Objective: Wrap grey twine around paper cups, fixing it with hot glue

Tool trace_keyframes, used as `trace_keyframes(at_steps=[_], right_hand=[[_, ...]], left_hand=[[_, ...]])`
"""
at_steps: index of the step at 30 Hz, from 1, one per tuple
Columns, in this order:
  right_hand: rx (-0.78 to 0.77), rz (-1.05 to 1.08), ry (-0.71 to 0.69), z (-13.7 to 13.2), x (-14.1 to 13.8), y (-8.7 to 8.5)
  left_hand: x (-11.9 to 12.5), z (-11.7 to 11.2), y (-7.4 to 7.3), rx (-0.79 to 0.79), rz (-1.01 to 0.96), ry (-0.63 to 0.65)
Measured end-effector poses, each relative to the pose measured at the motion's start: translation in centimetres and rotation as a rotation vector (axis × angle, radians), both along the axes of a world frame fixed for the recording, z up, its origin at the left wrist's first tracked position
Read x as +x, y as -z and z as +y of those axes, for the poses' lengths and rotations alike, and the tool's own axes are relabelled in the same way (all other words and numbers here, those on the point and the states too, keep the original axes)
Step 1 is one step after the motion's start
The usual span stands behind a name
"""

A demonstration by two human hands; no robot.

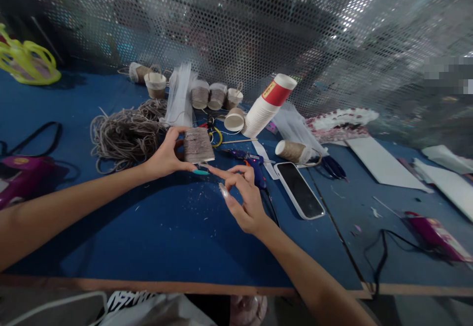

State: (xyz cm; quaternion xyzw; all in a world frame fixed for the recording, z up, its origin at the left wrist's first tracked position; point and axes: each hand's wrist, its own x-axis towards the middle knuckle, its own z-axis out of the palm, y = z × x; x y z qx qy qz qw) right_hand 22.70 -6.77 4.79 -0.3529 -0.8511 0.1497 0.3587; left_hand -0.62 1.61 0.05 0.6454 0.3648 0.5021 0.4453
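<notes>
My left hand (165, 154) is closed round a small cup wrapped in grey-brown yarn (198, 144), lifted over the blue table and tipped on its side. Its thumb, with a teal nail, lies under the cup's near edge. From the right, my right hand (244, 195) reaches in with the index finger stretched out to that edge, at or very near it. The thumb and other fingers are bent but apart, and I see nothing between them. A pile of loose grey-brown yarn (123, 134) lies left of the cup. A blue glue gun (256, 163) rests beyond my right hand.
Behind stand a leaning stack of white paper cups (258, 116) and several wrapped cups (200, 94). Yellow-handled scissors (218, 137) lie near the held cup. A phone (301, 190) is at right. Purple glue guns lie at left (24, 178) and far right (438, 235), with trailing cords.
</notes>
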Motion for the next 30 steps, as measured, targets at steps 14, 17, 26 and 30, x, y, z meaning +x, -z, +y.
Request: trace_keyframes(at_steps=[14,17,26,30], right_hand=[[-0.739,0.549,0.048,0.9,-1.6,1.7],[-0.752,0.656,0.122,0.8,-2.0,1.8],[-0.556,0.281,0.200,1.3,-1.7,1.7],[-0.621,0.243,0.074,1.5,-1.8,1.6]], left_hand=[[-0.2,-0.2,0.5,0.088,-0.125,0.070],[-0.1,-0.2,0.7,0.114,-0.123,0.042],[0.6,-0.7,0.7,0.130,-0.196,0.028],[0.7,-1.0,0.6,0.126,-0.184,0.070]])
